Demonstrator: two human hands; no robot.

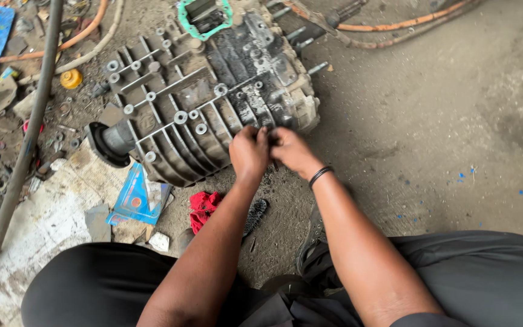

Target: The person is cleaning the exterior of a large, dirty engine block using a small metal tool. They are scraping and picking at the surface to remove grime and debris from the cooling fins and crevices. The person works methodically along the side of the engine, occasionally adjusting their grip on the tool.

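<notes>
Fingers (260, 140) of both hands are curled in and pinched together at one spot; what they pinch is too small to make out. Left hand (248, 152) and right hand (292, 151), the right wearing a black wristband (320, 175), meet at the near edge of the ribbed grey cast-metal gearbox housing (204, 97). Judged step: fine finger work at that edge; a steady pinch is called for. Housing lies flat on the dirty concrete floor (443, 121), greasy, bolt bosses showing. Red rag (203, 208) lies nearer; orange hose (394, 25) beyond.

Grey ribbed gearbox casing (207, 103) (grimy black patches), green gasket (184, 18), red rag (204, 209)
</notes>
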